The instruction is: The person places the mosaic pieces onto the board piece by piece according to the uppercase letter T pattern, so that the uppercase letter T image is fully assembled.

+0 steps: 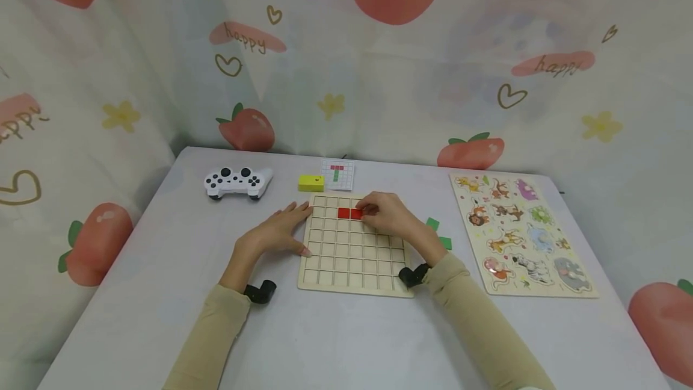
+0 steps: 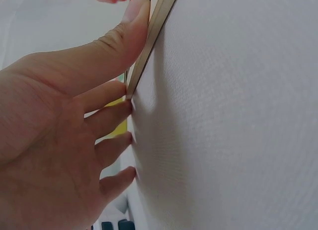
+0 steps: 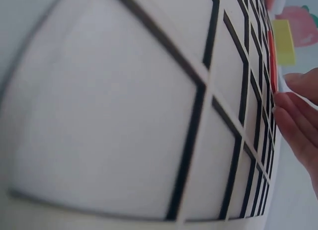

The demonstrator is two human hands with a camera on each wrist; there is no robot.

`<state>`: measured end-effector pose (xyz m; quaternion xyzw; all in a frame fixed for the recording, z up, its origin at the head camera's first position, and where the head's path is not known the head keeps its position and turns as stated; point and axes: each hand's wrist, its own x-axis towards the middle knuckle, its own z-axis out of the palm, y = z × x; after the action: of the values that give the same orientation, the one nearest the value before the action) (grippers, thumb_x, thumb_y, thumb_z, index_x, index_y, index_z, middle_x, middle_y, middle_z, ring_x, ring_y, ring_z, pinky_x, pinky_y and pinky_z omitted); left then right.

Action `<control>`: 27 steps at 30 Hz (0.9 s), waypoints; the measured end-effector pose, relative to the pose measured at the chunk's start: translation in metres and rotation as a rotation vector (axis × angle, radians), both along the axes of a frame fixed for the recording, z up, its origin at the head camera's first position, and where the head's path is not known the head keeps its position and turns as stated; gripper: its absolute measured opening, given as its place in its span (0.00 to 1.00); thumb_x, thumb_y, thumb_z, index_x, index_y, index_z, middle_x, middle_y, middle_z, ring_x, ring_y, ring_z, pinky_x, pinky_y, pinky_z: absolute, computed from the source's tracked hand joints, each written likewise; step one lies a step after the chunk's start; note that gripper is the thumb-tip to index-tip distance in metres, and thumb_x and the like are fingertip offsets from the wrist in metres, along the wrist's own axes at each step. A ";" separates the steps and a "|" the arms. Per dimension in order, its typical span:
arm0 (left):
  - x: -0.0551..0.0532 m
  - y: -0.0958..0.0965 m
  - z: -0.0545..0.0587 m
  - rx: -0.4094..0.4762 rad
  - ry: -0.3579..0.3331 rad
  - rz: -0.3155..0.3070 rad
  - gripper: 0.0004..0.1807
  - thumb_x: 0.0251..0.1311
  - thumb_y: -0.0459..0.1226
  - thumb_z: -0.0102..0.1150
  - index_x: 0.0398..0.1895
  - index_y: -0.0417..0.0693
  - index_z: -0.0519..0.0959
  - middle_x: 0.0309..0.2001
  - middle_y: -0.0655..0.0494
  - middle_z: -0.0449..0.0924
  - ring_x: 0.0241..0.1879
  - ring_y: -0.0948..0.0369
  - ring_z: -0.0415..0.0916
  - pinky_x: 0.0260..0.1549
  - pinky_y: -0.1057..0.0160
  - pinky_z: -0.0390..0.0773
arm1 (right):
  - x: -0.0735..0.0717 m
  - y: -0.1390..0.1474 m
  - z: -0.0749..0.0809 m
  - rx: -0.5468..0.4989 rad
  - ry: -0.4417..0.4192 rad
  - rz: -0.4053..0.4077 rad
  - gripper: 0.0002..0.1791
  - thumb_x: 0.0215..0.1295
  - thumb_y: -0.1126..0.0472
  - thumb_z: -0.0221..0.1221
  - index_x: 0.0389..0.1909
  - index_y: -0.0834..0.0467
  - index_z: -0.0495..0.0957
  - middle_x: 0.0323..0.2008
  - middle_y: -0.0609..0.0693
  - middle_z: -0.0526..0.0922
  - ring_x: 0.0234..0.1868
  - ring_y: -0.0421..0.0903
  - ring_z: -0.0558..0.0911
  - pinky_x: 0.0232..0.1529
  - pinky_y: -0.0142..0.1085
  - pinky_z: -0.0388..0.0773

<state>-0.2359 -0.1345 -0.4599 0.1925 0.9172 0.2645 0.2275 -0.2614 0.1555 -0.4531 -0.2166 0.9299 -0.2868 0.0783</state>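
A square wooden grid board (image 1: 346, 257) lies on the table with two red square tiles (image 1: 343, 213) side by side in an upper row. My right hand (image 1: 391, 215) reaches over the board from the right, thumb and fingertips pinching at the right-hand red tile (image 1: 355, 214). In the right wrist view those fingers (image 3: 293, 111) meet at the end of the red strip. My left hand (image 1: 276, 232) spreads along the board's left side. Its thumb (image 2: 131, 24) rests on the edge, while the other fingertips touch down beside the board's far left corner.
Behind the board are a yellow block (image 1: 311, 183) and a pattern card (image 1: 338, 174) printed with a red and green T. Green tiles (image 1: 445, 243) lie right of the board, partly behind the right wrist. A white game controller (image 1: 237, 183) and an animal puzzle board (image 1: 522, 236) flank the board.
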 end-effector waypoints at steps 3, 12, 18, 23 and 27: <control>-0.001 0.000 -0.002 -0.006 -0.001 0.006 0.58 0.51 0.47 0.79 0.83 0.51 0.54 0.84 0.53 0.45 0.84 0.47 0.35 0.82 0.42 0.40 | 0.004 0.006 -0.002 -0.046 -0.008 -0.026 0.15 0.67 0.66 0.64 0.53 0.62 0.85 0.49 0.56 0.88 0.50 0.51 0.86 0.55 0.45 0.85; -0.001 -0.001 -0.001 -0.010 -0.003 0.008 0.58 0.51 0.47 0.79 0.83 0.50 0.54 0.84 0.53 0.45 0.84 0.47 0.35 0.82 0.42 0.40 | 0.023 0.028 0.000 -0.169 -0.013 -0.079 0.15 0.67 0.60 0.67 0.53 0.58 0.85 0.46 0.51 0.89 0.42 0.46 0.83 0.48 0.40 0.83; -0.001 0.000 -0.003 -0.019 0.007 0.008 0.58 0.52 0.46 0.78 0.83 0.50 0.54 0.84 0.52 0.45 0.84 0.47 0.34 0.82 0.42 0.39 | 0.035 0.043 0.005 -0.208 -0.020 -0.114 0.16 0.66 0.59 0.68 0.53 0.59 0.85 0.44 0.51 0.89 0.41 0.46 0.81 0.46 0.39 0.82; 0.000 0.000 -0.002 -0.017 0.011 0.002 0.57 0.53 0.46 0.78 0.83 0.49 0.54 0.84 0.52 0.45 0.84 0.46 0.35 0.82 0.42 0.40 | 0.041 0.057 0.003 -0.198 -0.022 -0.150 0.18 0.66 0.58 0.68 0.54 0.59 0.85 0.44 0.51 0.88 0.41 0.46 0.81 0.45 0.37 0.81; -0.001 0.001 -0.002 -0.009 0.007 -0.008 0.57 0.53 0.46 0.78 0.83 0.49 0.54 0.84 0.52 0.45 0.84 0.46 0.35 0.82 0.42 0.40 | 0.046 0.070 0.002 -0.178 -0.026 -0.172 0.17 0.66 0.58 0.68 0.54 0.58 0.85 0.43 0.50 0.88 0.41 0.46 0.81 0.44 0.37 0.81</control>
<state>-0.2367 -0.1340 -0.4619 0.1960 0.9184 0.2590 0.2260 -0.2155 0.2255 -0.4513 -0.1385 0.9149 -0.3763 0.0457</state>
